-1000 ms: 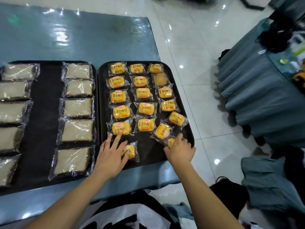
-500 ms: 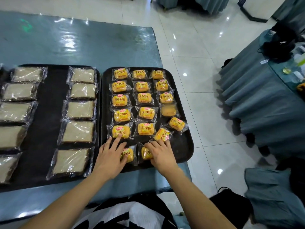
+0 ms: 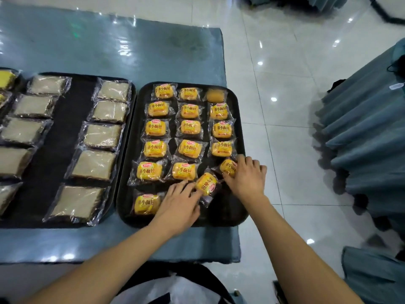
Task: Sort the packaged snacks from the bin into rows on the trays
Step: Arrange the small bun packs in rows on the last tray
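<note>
Yellow bun packets lie in three rows on the black right tray (image 3: 221, 216). One of these packets, a tilted packet (image 3: 206, 184), lies askew near the tray's front. My left hand (image 3: 182, 200) lies flat on the tray with its fingertips touching that packet's left side. My right hand (image 3: 248, 175) curls over another bun packet (image 3: 228, 166) at the near end of the right row, thumb and fingers around it. A front-left packet (image 3: 146, 204) lies free beside my left wrist. Whether anything lies under my left palm is hidden.
The black left tray (image 3: 54, 150) holds two columns of brown cake slices in clear wrap. Both trays sit on a blue-covered table (image 3: 109, 51) whose right edge is just past the right tray. Tiled floor and draped blue tables are at the right.
My left hand slid right from the front-left packet to the tilted one. My right hand left the front row and moved right and farther away, onto the right-row packet.
</note>
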Demonstrator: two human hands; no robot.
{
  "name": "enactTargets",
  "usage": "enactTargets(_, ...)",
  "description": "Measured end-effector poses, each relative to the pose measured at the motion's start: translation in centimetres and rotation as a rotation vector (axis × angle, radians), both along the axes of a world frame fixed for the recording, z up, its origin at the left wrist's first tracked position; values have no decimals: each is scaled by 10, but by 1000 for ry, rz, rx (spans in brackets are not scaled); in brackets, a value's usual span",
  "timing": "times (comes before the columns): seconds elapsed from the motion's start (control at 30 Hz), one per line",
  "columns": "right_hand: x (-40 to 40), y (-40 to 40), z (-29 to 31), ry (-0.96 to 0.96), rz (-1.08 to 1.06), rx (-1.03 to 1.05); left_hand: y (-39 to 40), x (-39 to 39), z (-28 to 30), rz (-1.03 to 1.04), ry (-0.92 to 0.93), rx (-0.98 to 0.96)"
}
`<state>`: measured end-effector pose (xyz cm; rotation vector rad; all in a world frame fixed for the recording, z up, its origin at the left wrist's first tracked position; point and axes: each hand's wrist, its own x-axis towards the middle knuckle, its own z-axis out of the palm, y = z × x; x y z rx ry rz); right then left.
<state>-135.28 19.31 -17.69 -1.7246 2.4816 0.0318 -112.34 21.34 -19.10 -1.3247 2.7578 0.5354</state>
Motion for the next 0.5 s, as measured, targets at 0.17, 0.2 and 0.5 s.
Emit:
enactTargets(0.17, -10, 0, -12, -35, 13, 89, -1, -24, -3, 32, -60, -2)
enactTargets(0.2, -12, 5, -11, -57, -6, 43, -2, -27, -2, 41, -70, -12)
enactTargets(0.5, -38, 57, -13, -201, -169, -132, -23, -58, 8, -35, -263, -103)
